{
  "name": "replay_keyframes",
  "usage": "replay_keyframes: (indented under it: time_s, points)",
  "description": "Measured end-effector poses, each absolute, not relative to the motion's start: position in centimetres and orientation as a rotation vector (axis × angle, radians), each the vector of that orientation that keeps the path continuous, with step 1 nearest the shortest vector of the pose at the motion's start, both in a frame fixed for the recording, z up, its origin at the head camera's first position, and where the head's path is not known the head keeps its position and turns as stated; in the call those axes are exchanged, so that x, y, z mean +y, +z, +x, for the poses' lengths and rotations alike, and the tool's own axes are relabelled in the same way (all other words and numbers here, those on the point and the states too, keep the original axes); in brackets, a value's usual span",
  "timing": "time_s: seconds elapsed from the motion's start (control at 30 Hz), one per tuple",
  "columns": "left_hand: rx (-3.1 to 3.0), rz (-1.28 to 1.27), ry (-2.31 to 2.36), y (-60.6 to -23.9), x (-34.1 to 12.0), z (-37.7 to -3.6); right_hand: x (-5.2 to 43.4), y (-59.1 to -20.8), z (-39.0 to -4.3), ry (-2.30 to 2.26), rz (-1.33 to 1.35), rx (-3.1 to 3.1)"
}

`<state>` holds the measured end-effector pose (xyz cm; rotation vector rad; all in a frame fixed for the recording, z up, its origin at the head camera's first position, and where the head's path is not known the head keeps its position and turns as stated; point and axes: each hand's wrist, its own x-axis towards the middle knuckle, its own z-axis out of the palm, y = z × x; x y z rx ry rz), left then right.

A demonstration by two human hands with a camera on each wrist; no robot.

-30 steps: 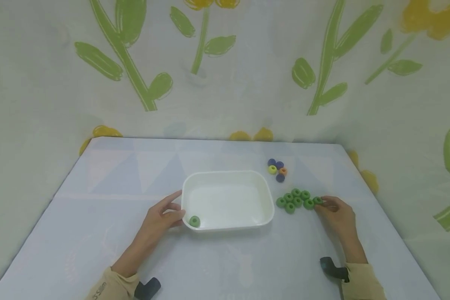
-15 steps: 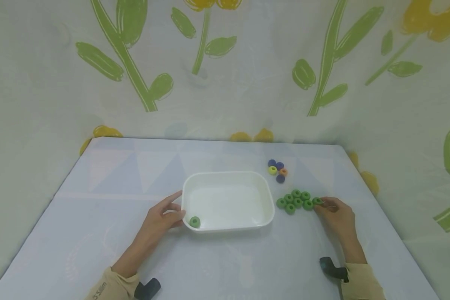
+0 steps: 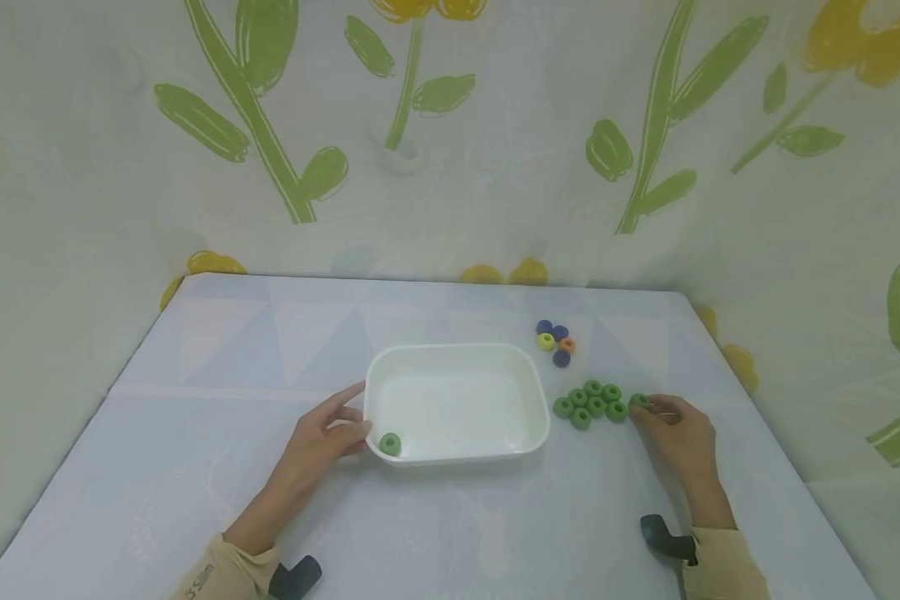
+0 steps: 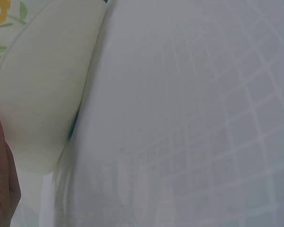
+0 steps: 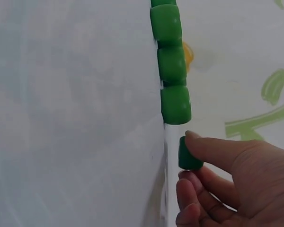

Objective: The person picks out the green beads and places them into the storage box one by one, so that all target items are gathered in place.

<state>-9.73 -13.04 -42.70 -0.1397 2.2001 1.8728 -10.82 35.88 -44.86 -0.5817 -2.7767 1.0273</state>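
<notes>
Left of the white tray [image 3: 457,400], and nearer than it, are a tan sleeve [image 3: 232,567] and a black fitting [image 3: 296,577] at the wrist. Against the tray's left end rests the left hand [image 3: 318,437], its thumb and forefinger stretched out along the outside, touching rather than clenched. Inside the tray, at its near left corner, one green bead [image 3: 387,451] sits with its hole upward. The tray stands upright on a pale table [image 3: 157,467]. Just off the tray's far right corner are grouped two blue beads [image 3: 544,325], a yellow bead [image 3: 543,346], an orange bead [image 3: 565,347] and a dark bead [image 3: 562,359]. Just beside the tray's right end, seven green beads [image 3: 596,412] lie clustered. Farther right of the tray, past that cluster, the right hand [image 3: 678,433] pinches another green bead [image 5: 187,160] between thumb and fingers, slightly apart from the rest; nearer than the tray on that side are a second fitting [image 3: 667,540] and a second sleeve [image 3: 723,562]
</notes>
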Motion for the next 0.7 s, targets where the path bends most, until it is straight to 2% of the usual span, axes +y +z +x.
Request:
replay_keyframes:
  time_s: [0.27, 0.7]
  points:
    - [2.199, -0.153, 1.881, -42.8, -13.0, -9.9, 35.1, -43.7, -10.8, 1.002, -0.562, -2.753]
    - [2.18, -0.171, 1.902, -42.9, -13.1, -9.9, 30.0, -39.9, -11.0, 0.901, -0.124, -2.635]
